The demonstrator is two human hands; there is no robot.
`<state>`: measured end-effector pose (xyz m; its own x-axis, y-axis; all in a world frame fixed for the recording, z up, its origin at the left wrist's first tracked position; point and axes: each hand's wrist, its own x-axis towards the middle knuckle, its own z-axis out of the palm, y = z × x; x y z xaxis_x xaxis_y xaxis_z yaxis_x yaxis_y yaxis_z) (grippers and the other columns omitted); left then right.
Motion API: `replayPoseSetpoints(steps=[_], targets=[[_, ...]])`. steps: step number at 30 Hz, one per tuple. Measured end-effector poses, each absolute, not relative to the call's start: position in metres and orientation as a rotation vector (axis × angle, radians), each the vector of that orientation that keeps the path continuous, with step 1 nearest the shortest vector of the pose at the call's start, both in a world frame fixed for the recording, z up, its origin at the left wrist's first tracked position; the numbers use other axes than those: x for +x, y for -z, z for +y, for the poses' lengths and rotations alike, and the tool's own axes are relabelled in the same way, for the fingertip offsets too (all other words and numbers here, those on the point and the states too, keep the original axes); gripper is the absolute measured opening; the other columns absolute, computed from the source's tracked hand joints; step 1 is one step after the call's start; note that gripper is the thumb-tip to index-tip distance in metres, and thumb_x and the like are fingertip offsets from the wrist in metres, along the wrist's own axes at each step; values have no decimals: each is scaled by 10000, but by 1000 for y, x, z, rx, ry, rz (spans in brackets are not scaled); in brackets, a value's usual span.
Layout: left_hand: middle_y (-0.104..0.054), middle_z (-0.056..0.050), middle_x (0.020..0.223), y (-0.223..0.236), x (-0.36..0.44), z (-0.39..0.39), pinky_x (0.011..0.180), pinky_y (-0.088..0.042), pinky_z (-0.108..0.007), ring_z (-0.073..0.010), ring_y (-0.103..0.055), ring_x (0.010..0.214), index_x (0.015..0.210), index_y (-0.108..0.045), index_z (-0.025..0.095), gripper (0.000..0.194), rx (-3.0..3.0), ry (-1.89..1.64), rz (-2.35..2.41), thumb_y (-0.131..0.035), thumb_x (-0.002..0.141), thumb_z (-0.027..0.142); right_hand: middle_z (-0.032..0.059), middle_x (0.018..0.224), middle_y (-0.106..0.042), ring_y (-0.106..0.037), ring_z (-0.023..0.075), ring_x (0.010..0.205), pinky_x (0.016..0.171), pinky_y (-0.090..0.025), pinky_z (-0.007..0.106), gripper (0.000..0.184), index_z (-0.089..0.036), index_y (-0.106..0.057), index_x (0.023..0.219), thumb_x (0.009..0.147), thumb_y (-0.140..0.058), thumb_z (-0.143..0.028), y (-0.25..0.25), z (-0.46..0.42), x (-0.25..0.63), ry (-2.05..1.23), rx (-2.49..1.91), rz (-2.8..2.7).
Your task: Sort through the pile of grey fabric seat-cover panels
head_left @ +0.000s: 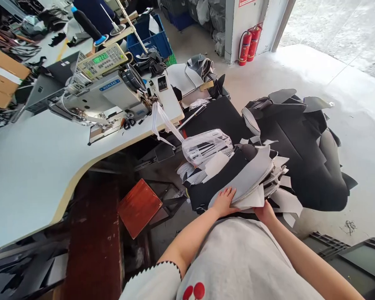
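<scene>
Two bare hands meet at the near edge of a stack of cut grey and white fabric pieces [253, 177], which rests on black material just in front of the person's grey shirt. The left hand [224, 201] lies flat on top of the stack's near corner, fingers spread and pressing down, not closed around anything. The right hand [265, 212] sits under the stack's lower edge; its fingers are hidden beneath the pieces, so I cannot tell how far they curl, but it touches the stack from below. Just beyond the stack lies a clear plastic bag [206, 146] with dark strips inside. To the right, a large heap of black fabric [306, 141] spreads over the floor, with grey cut pieces on its top. Left of the hands, lower down, stands a reddish wooden stool [139, 206]. Farther off, a white worktable [34, 162] carries a sewing machine [103, 93] with a lit control panel. Against the far wall stand two red fire extinguishers [249, 43].
</scene>
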<state>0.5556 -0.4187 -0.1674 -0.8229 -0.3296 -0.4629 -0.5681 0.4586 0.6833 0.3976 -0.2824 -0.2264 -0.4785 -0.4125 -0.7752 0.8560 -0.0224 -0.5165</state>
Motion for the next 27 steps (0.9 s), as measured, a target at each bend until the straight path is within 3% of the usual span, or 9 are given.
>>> replayPoseSetpoints(steps=[2, 4, 7, 11, 15, 18, 22, 24, 27], targets=[[-191, -165, 1634, 172, 555, -422, 1227, -175, -599, -372, -171, 1517, 1561, -253, 155, 919, -812, -1322, 2392, -669, 823, 510, -29, 928, -710, -659, 168, 832, 629, -575, 244, 184, -259, -610, 966, 793, -549, -241, 230, -280, 399, 1671, 588, 1268], [-256, -174, 1613, 173, 552, -428, 1249, -176, -519, -331, -220, 1511, 1541, -309, 120, 799, -859, -1413, 2375, -615, 870, 427, -44, 895, -708, -655, 149, 802, 619, -566, 225, 204, -261, -615, 973, 805, -507, -219, 232, -281, 399, 1665, 639, 1251], [-439, -128, 1530, 172, 548, -438, 1226, -282, -409, -267, -396, 1437, 1466, -459, 147, 616, -888, -1525, 2361, -572, 882, 306, -36, 870, -706, -655, 155, 789, 610, -562, 242, 198, -259, -618, 959, 829, -469, -248, 231, -284, 398, 1664, 665, 1227], [-656, -117, 1301, 165, 561, -457, 1069, -475, -415, -249, -624, 1192, 1358, -566, 138, 467, -1083, -1707, 2312, -426, 955, 329, -37, 824, -677, -640, 165, 767, 638, -559, 263, 131, -251, -572, 868, 835, -551, -376, 221, -279, 402, 1717, 581, 1191], [-715, -180, 1116, 150, 591, -485, 911, -565, -414, -241, -703, 971, 1307, -551, 48, 574, -1266, -1863, 2244, -195, 1027, 400, -35, 912, -662, -620, 147, 807, 655, -537, 229, 540, -272, -569, 1015, 661, -807, -602, 216, -269, 412, 1737, 467, 1219], [-699, -201, 1150, 132, 600, -498, 960, -550, -429, -247, -695, 1023, 1332, -531, 50, 615, -1313, -1866, 2275, -105, 1033, 379, -37, 1090, -640, -617, 137, 875, 685, -537, 226, 747, -320, -520, 1118, 546, -883, -633, 213, -268, 418, 1742, 400, 1249], [-487, -170, 1484, 118, 573, -475, 1200, -334, -459, -300, -439, 1400, 1335, -571, 112, 450, -1137, -1747, 2438, -413, 978, 337, -36, 1185, -607, -609, 136, 958, 728, -541, 214, 811, -332, -493, 1136, 493, -948, -526, 203, -278, 421, 1728, 304, 1277], [-314, -166, 1593, 121, 550, -446, 1239, -213, -536, -369, -267, 1487, 1377, -553, 139, 525, -980, -1632, 2463, -606, 870, 263, -27, 1202, -609, -604, 147, 1016, 755, -541, 215, 824, -332, -486, 1166, 504, -956, -477, 195, -286, 422, 1707, 240, 1274], [-194, -214, 1618, 136, 524, -405, 1180, -213, -669, -459, -177, 1490, 1519, -375, 158, 703, -831, -1388, 2454, -615, 861, 216, -30, 1271, -590, -592, 166, 1101, 763, -548, 225, 885, -375, -441, 1262, 539, -943, -466, 187, -294, 421, 1693, 231, 1318]])
